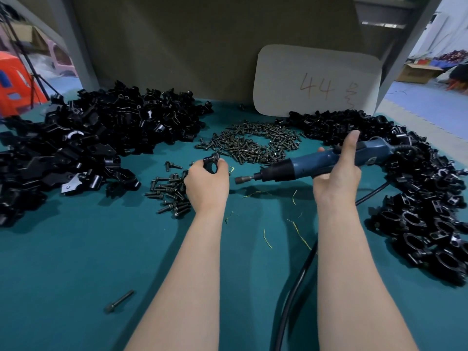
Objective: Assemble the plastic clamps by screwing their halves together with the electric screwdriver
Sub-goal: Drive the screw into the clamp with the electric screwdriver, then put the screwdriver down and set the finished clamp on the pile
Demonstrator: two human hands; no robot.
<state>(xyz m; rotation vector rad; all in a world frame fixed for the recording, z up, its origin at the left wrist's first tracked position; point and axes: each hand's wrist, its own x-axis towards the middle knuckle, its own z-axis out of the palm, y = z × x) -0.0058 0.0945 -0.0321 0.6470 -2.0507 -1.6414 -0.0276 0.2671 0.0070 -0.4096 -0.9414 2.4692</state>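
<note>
A small black plastic clamp (pixel 213 164) is pinched between the curled thumb and fingertips of the left hand (pixel 206 184), held just above the teal table mat (pixel 76 274) near the middle of the bench. The blue and black electric screwdriver (pixel 304 166) is gripped by the right hand (pixel 338 174), whose fingers are wrapped under the body while the thumb is stretched straight up across it. The tool is held roughly level, its metal bit (pixel 240 179) pointed left toward the clamp but kept apart from it. A black cable (pixel 295 287) is seen running from the rear of the tool down toward the near edge of the table. A large heap of loose black clamp halves (pixel 101 138) is spread over the left of the mat, and a heap of black clamps (pixel 420 203) is banked along the right. Between them a broad scatter of dark screws (pixel 253 145) is laid, and a smaller cluster of screws (pixel 169 195) is found just beside the left hand. A single longer bolt (pixel 119 301) is left alone on the near left of the mat. Thin yellow threads (pixel 300 234) are strewn between the forearms. A white card marked "44" (pixel 316 79) is propped against the back panel.
</note>
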